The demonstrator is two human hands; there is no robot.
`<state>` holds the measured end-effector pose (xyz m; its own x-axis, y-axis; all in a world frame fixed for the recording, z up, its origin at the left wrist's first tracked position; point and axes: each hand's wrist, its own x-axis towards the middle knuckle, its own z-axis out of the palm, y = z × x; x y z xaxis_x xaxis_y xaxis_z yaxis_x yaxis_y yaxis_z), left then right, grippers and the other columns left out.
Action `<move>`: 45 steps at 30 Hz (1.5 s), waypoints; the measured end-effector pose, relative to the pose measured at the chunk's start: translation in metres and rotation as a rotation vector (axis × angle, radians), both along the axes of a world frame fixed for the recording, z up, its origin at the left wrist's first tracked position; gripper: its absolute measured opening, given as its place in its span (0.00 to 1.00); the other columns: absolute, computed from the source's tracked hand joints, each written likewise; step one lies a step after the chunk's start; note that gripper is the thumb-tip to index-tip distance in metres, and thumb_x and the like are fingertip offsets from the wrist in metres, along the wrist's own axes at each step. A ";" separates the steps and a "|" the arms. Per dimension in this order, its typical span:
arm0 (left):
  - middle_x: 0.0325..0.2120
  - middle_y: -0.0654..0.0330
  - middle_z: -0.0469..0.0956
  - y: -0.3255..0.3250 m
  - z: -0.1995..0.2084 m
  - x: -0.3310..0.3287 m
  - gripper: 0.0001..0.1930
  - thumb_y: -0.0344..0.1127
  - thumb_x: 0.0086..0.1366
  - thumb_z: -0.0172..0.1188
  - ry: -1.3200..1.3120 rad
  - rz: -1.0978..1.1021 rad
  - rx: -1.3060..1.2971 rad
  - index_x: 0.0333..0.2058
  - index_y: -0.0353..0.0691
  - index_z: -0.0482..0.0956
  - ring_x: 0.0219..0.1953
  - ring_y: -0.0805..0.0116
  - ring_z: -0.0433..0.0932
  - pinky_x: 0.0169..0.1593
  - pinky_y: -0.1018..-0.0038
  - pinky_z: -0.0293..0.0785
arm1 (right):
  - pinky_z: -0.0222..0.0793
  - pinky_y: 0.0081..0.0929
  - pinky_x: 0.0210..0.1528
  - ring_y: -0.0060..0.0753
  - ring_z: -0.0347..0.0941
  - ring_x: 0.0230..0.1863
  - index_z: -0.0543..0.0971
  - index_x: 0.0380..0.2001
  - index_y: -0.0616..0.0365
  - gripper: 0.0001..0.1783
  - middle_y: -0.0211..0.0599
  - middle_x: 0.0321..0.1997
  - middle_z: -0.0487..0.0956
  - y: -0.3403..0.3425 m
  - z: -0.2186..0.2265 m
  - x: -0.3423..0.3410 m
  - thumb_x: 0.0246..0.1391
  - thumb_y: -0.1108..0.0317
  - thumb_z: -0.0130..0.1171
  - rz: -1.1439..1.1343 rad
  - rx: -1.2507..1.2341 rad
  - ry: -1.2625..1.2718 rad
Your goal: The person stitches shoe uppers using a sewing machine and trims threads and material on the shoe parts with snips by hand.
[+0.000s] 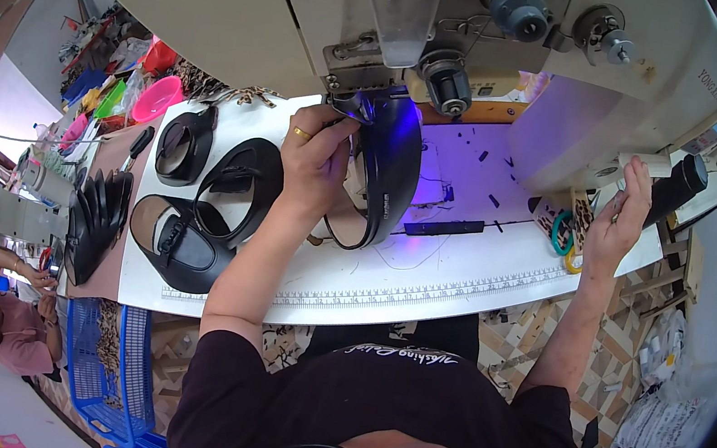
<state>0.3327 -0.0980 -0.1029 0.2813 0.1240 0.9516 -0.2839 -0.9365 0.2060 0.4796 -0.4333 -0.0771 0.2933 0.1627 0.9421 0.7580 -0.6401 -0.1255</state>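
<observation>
My left hand [317,159], with a gold ring on one finger, grips a black shoe upper [386,177] and holds it up under the needle area of a large cream sewing machine [387,17]. A purple light falls on the white table [424,279] there. My right hand [621,215] is raised at the machine's right end, fingers spread, touching the handwheel area beside a black cylinder [680,182]. It holds nothing.
Several finished black shoe uppers [195,210] lie on the table's left, with a stack of black pieces [93,219] beyond. Scissors with coloured handles [565,239] lie near my right hand. A blue crate [110,363] stands below. Another person [6,321] works at a machine far left.
</observation>
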 end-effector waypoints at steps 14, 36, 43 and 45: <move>0.32 0.57 0.75 -0.012 0.009 -0.004 0.15 0.11 0.46 0.55 -0.002 -0.004 0.041 0.32 0.34 0.79 0.31 0.67 0.75 0.34 0.77 0.71 | 0.57 0.35 0.61 0.43 0.62 0.60 0.71 0.49 0.62 0.23 0.42 0.54 0.70 -0.004 0.002 0.002 0.49 0.89 0.43 0.000 0.014 -0.001; 0.30 0.56 0.75 -0.017 0.014 -0.006 0.16 0.11 0.43 0.55 -0.009 0.004 0.100 0.31 0.35 0.79 0.31 0.64 0.74 0.33 0.76 0.71 | 0.55 0.32 0.62 0.40 0.61 0.62 0.69 0.51 0.62 0.23 0.41 0.57 0.68 -0.011 0.005 0.002 0.52 0.87 0.40 0.030 0.003 0.042; 0.34 0.59 0.76 -0.017 0.009 -0.007 0.17 0.14 0.41 0.59 0.027 -0.033 0.013 0.31 0.39 0.79 0.35 0.62 0.72 0.38 0.72 0.68 | 0.56 0.29 0.61 0.37 0.62 0.61 0.69 0.51 0.63 0.18 0.40 0.58 0.68 -0.020 0.023 0.003 0.57 0.82 0.40 0.087 0.025 0.070; 0.33 0.59 0.76 -0.016 0.009 -0.006 0.17 0.14 0.41 0.58 0.019 -0.053 -0.001 0.31 0.40 0.79 0.35 0.63 0.72 0.37 0.73 0.68 | 0.57 0.26 0.59 0.33 0.64 0.59 0.70 0.50 0.63 0.16 0.39 0.57 0.69 -0.022 0.026 -0.003 0.59 0.80 0.41 0.174 0.103 0.145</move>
